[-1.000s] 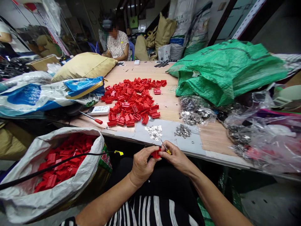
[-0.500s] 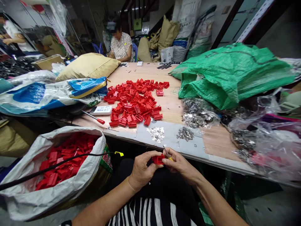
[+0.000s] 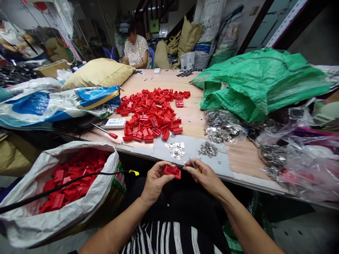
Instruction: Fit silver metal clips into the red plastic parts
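Note:
My left hand is closed on a small red plastic part, holding it by its left end with the hollow side showing. To its right, my right hand is closed around a small tool with a yellow grip and a thin metal shaft, blurred and partly hidden by the fingers. The right fingertips are close to the red part's right end; I cannot tell if they touch it. On the grey sheet beyond my hands lie a pile of flat silvery pieces and a pile of darker metal pieces.
Many red parts are heaped on the table. A white sack of red parts stands at left, crossed by a black cable. A red-handled tool lies nearby. Green sacking and plastic bags occupy the right.
My hands have moved apart. The red part has gone slightly left and up in my left hand and turned; my right hand has drawn right with the yellow-gripped tool.

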### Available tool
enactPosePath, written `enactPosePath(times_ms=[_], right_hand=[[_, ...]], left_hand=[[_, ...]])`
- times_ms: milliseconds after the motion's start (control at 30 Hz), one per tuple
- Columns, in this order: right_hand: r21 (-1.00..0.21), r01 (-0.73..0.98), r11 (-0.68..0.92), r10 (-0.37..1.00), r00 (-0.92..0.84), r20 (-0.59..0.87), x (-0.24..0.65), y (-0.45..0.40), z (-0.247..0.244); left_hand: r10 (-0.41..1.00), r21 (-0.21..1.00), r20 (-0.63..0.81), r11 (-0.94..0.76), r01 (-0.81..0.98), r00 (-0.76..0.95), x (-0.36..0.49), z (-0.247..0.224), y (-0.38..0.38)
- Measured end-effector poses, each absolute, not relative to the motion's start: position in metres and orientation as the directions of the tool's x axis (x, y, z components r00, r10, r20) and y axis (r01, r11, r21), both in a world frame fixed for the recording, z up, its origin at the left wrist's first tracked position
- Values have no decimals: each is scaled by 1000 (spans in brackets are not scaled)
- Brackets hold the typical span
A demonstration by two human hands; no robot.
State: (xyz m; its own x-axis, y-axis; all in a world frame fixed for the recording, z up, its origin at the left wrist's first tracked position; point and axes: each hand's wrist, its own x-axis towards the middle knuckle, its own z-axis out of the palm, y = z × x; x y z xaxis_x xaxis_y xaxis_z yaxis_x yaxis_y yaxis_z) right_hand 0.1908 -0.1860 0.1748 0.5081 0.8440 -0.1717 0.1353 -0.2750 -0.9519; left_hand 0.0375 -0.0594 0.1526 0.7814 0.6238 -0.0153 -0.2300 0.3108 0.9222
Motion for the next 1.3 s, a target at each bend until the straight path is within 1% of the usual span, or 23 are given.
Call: enactPosePath(times_ms=[33, 67, 100, 133, 167, 233, 300, 400, 467, 500, 567, 667, 767, 867, 967, 1100, 1167, 1300], right_hand=[[-897, 307, -318, 807, 585, -86, 196, -184, 177], [-814, 451, -366, 781, 624, -5, 201, -182, 178], [-722, 559, -408, 774, 631, 51, 204, -179, 178], [-640, 633, -436, 782, 618, 78, 206, -176, 177], [-576, 680, -454, 793, 603, 88, 206, -174, 175], [-493, 729, -476, 809, 582, 79, 206, -170, 171], [-448, 752, -484, 820, 568, 67, 204, -167, 168], [-416, 764, -492, 822, 565, 65, 203, -166, 167], [-423, 756, -499, 810, 580, 82, 202, -166, 168], [-447, 745, -496, 802, 590, 93, 201, -166, 169], [-543, 702, -460, 791, 602, 109, 198, -165, 173], [-710, 615, -343, 808, 579, 111, 190, -163, 182], [-792, 572, -212, 855, 502, 134, 182, -161, 190], [-813, 569, -123, 866, 461, 191, 176, -159, 194], [-808, 583, -86, 853, 462, 242, 173, -158, 193], [-792, 610, -17, 864, 407, 295, 170, -159, 191], [-797, 604, 6, 872, 386, 299, 169, -160, 189], [-832, 555, 14, 909, 339, 241, 173, -164, 189]], left_hand=[[632, 900, -44, 361, -244, 774, 39, 153, -59], [630, 875, -71, 411, -255, 773, 40, 154, -58], [624, 850, -94, 457, -264, 776, 40, 156, -58], [615, 829, -110, 490, -270, 781, 41, 157, -57], [611, 817, -117, 508, -274, 783, 41, 159, -56], [626, 821, -115, 497, -281, 772, 42, 162, -55], [648, 841, -106, 464, -280, 754, 42, 164, -54], [658, 849, -102, 448, -279, 746, 42, 164, -52], [651, 837, -107, 467, -286, 752, 43, 164, -51], [647, 828, -111, 480, -289, 755, 43, 164, -51], [637, 813, -122, 504, -292, 761, 43, 164, -51], [624, 792, -138, 536, -293, 769, 44, 167, -50], [610, 775, -153, 562, -288, 778, 44, 169, -50], [593, 764, -162, 581, -281, 788, 43, 170, -50], [567, 756, -162, 597, -267, 808, 43, 170, -50], [548, 752, -172, 610, -250, 818, 44, 171, -50], [544, 749, -180, 616, -245, 819, 44, 172, -50], [535, 749, -197, 623, -226, 821, 45, 173, -50]])
